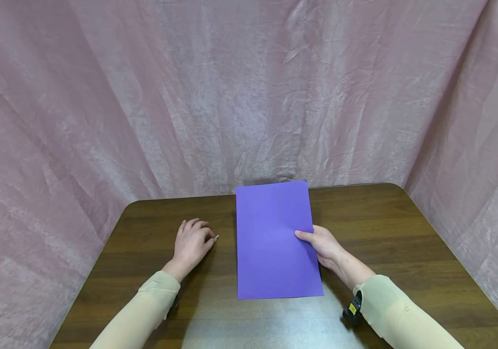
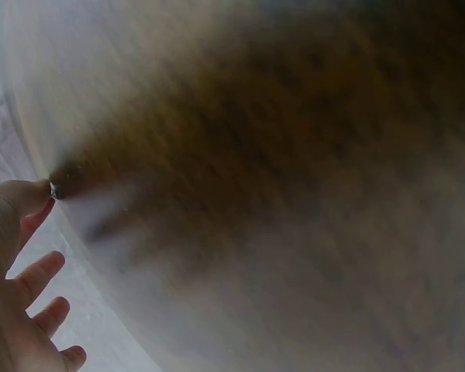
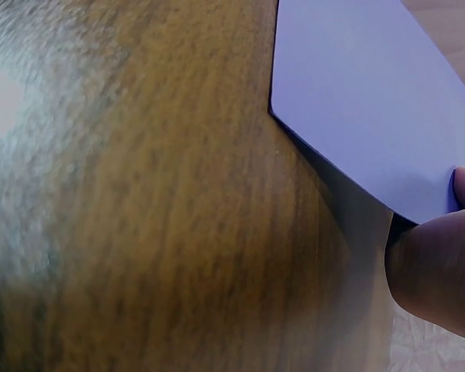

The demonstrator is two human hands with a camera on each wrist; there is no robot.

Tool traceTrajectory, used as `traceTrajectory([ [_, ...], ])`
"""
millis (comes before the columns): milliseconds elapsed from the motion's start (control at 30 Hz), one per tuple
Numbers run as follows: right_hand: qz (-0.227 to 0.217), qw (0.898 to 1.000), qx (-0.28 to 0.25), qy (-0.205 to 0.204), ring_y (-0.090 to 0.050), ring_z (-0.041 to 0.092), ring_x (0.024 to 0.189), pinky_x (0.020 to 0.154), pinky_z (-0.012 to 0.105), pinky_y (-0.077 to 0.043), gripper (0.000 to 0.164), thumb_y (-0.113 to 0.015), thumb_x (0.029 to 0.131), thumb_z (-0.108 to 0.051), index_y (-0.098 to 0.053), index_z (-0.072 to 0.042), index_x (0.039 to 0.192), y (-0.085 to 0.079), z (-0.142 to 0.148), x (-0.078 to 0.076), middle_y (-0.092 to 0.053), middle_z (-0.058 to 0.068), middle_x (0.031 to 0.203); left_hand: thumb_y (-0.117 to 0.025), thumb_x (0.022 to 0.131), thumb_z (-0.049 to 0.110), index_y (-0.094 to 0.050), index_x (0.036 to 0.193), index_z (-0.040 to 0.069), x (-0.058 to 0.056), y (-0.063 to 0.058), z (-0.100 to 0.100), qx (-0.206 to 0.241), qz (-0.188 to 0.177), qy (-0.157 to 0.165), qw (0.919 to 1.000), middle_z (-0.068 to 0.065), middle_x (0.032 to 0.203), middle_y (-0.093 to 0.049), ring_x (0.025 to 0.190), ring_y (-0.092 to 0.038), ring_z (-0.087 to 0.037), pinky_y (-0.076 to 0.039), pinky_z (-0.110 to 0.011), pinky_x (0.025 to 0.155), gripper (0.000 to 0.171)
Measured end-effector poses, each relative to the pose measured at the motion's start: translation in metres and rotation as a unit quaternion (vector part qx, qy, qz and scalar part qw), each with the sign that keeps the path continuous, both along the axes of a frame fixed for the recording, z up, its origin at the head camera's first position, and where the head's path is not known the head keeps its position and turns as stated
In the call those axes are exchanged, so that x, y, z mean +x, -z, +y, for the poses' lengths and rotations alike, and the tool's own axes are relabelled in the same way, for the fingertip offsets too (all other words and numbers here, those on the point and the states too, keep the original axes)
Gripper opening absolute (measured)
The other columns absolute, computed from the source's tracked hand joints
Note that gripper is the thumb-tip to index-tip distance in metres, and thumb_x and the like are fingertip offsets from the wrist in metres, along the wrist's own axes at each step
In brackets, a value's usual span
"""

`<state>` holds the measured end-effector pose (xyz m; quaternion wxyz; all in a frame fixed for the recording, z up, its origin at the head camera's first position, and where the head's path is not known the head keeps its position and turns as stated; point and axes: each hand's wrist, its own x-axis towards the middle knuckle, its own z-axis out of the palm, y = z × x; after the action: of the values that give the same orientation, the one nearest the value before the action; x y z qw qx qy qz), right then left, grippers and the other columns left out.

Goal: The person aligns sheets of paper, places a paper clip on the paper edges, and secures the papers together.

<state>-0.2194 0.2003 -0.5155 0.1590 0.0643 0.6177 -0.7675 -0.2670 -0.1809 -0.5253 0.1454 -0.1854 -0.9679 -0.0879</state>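
Apparently to leave its face mostly uncovered, the right hand (image 1: 331, 248) pinches a purple sheet (image 1: 272, 242) by one side over the table (image 1: 362, 218); the left hand (image 1: 191, 244) pinches a tiny, unidentifiable shiny object (image 1: 217, 237).

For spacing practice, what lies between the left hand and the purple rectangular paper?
The head view shows a small shiny pinched object, then bare brown tabletop.

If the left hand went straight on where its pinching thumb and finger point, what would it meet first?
Probably the purple paper, at its left edge, though depth is unclear: the left hand might slip under it.
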Motion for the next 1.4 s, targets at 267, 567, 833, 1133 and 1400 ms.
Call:
traceTrajectory([
  [267, 0.0, 1.0, 0.0, 0.003, -0.073, 0.019, 0.079, 0.07, 0.034, -0.06, 0.028, -0.064, 0.102, -0.012, -0.059, 0.004, 0.124, 0.0, -0.001, 0.0, -0.075, 0.006, 0.09, -0.079, 0.09, 0.022, -0.078, 0.088, 0.018, -0.002, 0.002, -0.001, 0.004, -0.002, 0.003, 1.0, -0.009, 0.127, -0.069, 0.132, -0.05, -0.038, -0.025, -0.065, 0.116, 0.005],
  [567, -0.004, 1.0, 0.001, 0.008, -0.073, 0.019, 0.078, 0.07, 0.034, -0.06, 0.024, -0.065, 0.101, -0.011, -0.061, 0.002, 0.121, 0.001, 0.0, 0.0, -0.076, 0.006, 0.089, -0.068, 0.1, 0.024, -0.076, 0.093, 0.018, -0.002, -0.012, -0.015, -0.005, -0.101, 0.002, 0.9949, -0.014, 0.138, -0.061, 0.143, -0.036, -0.044, -0.02, -0.068, 0.117, 0.012],
  [833, -0.001, 1.0, -0.002, 0.003, -0.073, 0.019, 0.077, 0.069, 0.034, -0.06, 0.023, -0.064, 0.101, -0.011, -0.06, 0.002, 0.119, 0.003, 0.0, -0.001, -0.075, 0.006, 0.088, -0.069, 0.099, 0.028, -0.072, 0.087, 0.023, -0.001, -0.027, -0.028, -0.063, -0.177, 0.023, 0.982, -0.018, 0.138, -0.057, 0.143, -0.031, -0.05, -0.019, -0.069, 0.116, 0.014],
  [1133, -0.004, 1.0, 0.001, 0.001, -0.073, 0.02, 0.079, 0.07, 0.034, -0.06, 0.026, -0.064, 0.101, -0.012, -0.059, 0.003, 0.122, 0.001, -0.001, 0.0, -0.075, 0.006, 0.089, -0.07, 0.098, 0.026, -0.068, 0.078, 0.021, -0.002, -0.034, -0.027, -0.069, -0.18, 0.032, 0.9807, -0.019, 0.134, -0.057, 0.136, -0.04, -0.046, -0.023, -0.065, 0.116, 0.021],
  [1400, -0.001, 1.0, -0.001, 0.001, -0.073, 0.019, 0.079, 0.069, 0.035, -0.06, 0.029, -0.064, 0.101, -0.012, -0.057, 0.005, 0.124, 0.001, 0.0, 0.0, -0.075, 0.006, 0.089, -0.07, 0.098, 0.026, -0.068, 0.077, 0.022, -0.006, -0.035, -0.028, -0.066, -0.18, 0.028, 0.981, -0.015, 0.127, -0.061, 0.132, -0.044, -0.044, -0.029, -0.061, 0.114, 0.021],
])
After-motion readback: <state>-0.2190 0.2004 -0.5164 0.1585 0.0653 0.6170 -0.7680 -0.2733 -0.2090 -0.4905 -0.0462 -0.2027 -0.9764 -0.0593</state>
